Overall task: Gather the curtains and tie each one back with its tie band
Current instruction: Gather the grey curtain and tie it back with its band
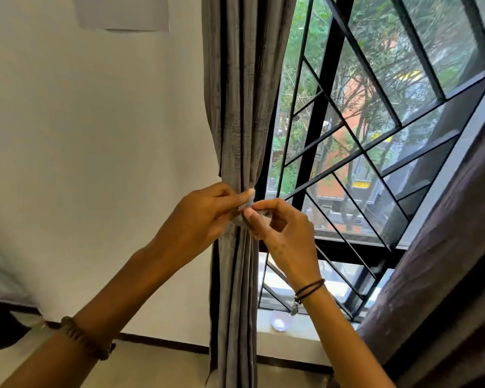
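A grey curtain [241, 107] hangs gathered into a narrow bundle at the window's left side. A grey tie band [242, 217] wraps the bundle at its waist. My left hand [205, 214] pinches one end of the band from the left, thumb stretched across the fabric. My right hand [280, 228] pinches the other end from the right with thumb and forefinger. Both hands meet in front of the bundle. A second, darker curtain [445, 275] hangs at the right edge.
The window [375, 121] with black grille bars fills the upper right. A white wall [95, 149] lies to the left, with a paper sheet [123, 12] pinned at the top. A small white dish [279, 322] sits on the window sill [305, 329].
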Motion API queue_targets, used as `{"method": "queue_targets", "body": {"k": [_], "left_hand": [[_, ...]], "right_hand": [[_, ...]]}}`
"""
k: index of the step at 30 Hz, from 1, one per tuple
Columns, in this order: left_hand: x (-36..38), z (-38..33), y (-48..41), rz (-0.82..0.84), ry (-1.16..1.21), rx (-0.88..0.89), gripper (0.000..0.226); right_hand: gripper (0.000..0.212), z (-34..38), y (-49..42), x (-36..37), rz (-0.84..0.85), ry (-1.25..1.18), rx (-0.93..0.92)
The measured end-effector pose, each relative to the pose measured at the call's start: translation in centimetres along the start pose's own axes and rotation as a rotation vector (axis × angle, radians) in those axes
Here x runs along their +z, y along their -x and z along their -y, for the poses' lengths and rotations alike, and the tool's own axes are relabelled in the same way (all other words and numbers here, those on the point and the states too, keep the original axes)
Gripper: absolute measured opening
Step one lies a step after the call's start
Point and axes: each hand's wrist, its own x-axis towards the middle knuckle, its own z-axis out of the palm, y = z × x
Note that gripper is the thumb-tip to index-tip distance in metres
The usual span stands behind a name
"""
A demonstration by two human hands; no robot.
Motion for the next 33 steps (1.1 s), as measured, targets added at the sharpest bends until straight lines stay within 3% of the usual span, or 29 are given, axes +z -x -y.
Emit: {"method": "queue_targets", "body": {"k": [2, 5, 10, 14, 17, 19, 25, 30, 33], "left_hand": [[0.4, -0.1, 0.0, -0.014, 0.044, -0.045, 0.040], [1.4, -0.8, 0.2, -0.123, 0.273, -0.248, 0.032], [1.7, -1.2, -0.1, -0.145, 0.552, -0.409, 0.042], [0.9, -1.0, -0.7, -0.252, 0.859, -0.674, 0.024], [0.4, -0.6, -1.3, -0.127, 0.690, -0.774, 0.051], [0.1, -0.3, -1.7, -0.062, 0.581, -0.770, 0.056], [-1.2, 0.5, -2.8, 0.126, 0.625, -0.795, 0.028], [-1.4, 0.0, -3.0, 0.117, 0.563, -0.738, 0.003], [-1.3, -1.1, -3.7, 0.192, 0.468, -0.651, 0.008]], "right_hand": [[0.027, 0.1, -0.4, 0.1, -0.036, 0.105, -0.097], [0.030, 0.2, -0.5, 1.2, -0.099, 0.140, -0.190], [0.009, -0.3, -0.4, 3.2, -0.195, 0.214, -0.280], [0.008, -0.6, -0.7, 3.8, -0.259, 0.231, -0.280], [0.006, -0.8, -0.5, 4.0, -0.253, 0.253, -0.321], [0.011, -1.0, -0.3, 4.0, -0.217, 0.272, -0.373], [0.017, -0.9, 0.0, 4.2, -0.174, 0.236, -0.415], [0.018, -0.5, 0.4, 4.4, -0.184, 0.042, -0.165], [0.024, -0.4, 0.4, 4.7, -0.160, -0.049, -0.018]]}}
